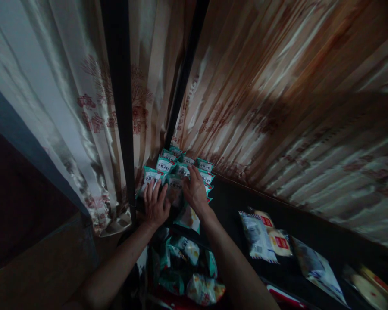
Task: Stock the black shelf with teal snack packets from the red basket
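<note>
Several teal and white snack packets [166, 165] lie in rows at the left end of a dark shelf [236, 202]. My left hand [155, 204] lies flat on the near left packets, fingers spread. My right hand [195, 189] rests on the packets in the middle of the pile, fingers stretched forward over them. Neither hand grips anything that I can see. More packets [188, 249] lie lower down between my forearms, in dim light.
Larger white bags with red labels [264, 236] and other wrapped goods [318, 269] lie along the shelf to the right. A shiny patterned curtain [278, 107] hangs behind. Two black upright posts [119, 107] stand at the shelf's left end.
</note>
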{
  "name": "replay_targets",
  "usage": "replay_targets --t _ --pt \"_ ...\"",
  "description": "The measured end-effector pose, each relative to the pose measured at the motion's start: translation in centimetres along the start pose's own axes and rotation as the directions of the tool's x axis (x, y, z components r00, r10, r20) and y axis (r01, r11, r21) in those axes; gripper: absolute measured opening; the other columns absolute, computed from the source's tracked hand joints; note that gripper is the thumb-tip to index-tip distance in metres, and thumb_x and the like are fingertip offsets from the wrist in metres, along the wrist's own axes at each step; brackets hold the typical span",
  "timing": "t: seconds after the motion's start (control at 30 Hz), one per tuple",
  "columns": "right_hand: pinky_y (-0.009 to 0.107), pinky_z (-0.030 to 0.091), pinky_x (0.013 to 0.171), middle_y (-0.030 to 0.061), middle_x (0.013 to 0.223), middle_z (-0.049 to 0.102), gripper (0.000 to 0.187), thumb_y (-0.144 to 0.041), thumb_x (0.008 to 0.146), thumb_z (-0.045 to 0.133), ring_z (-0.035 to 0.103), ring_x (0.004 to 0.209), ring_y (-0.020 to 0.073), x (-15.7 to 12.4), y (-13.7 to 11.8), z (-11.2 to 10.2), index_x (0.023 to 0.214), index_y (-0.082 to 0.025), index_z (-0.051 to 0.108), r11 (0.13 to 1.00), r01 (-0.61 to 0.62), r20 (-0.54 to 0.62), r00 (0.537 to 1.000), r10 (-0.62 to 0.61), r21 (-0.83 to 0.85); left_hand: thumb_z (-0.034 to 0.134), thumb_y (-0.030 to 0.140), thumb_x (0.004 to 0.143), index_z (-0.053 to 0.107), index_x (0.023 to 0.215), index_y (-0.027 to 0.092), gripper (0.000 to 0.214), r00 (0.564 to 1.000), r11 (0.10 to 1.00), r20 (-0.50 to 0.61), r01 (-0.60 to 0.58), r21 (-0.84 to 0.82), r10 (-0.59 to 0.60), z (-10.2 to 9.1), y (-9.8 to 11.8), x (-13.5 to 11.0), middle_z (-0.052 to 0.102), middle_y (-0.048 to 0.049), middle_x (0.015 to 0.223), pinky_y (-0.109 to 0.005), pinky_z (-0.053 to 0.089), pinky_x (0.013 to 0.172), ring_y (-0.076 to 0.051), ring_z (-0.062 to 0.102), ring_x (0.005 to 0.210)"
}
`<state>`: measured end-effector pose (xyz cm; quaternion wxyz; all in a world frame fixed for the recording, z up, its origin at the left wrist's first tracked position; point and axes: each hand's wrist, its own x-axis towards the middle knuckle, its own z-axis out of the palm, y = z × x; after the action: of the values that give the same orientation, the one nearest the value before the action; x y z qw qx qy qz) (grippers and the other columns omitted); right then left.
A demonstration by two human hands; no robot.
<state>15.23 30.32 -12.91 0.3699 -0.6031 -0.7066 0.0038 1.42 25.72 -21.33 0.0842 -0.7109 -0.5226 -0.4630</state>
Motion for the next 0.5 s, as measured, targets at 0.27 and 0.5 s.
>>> replay_targets --t 0.27,0.5 --pt "0.037 0.048 0.082 0.0159 0.114 0.065 0.04 -0.03 0.093 0.035 0.065 0.097 0.0267 4.9 1.7 -2.3 0.127 -0.017 0.052 0.914 -0.109 0.311 0.919 0.242 -0.391 0.049 0.029 0.085 0.048 0.133 0.02 0.049 0.978 0.989 0.147 -0.144 -0.044 0.148 0.6 0.9 0.0 0.044 -0.0114 0.143 -0.052 0.021 0.112 -0.028 0.03 0.138" --pt "0.031 0.048 0.078 0.0127 0.108 0.069 0.039 -0.029 0.096 0.031 0.067 0.095 0.0232 4.8 2.7 -0.6 0.126 -0.016 0.052 0.944 -0.133 0.365 0.898 0.244 -0.303 0.048 0.026 0.087 0.048 0.132 0.019 0.046 0.974 0.987 0.159 -0.163 0.005 0.16 1.3 0.5 0.0 0.046 -0.0105 0.141 -0.048 0.025 0.111 -0.024 0.036 0.135"
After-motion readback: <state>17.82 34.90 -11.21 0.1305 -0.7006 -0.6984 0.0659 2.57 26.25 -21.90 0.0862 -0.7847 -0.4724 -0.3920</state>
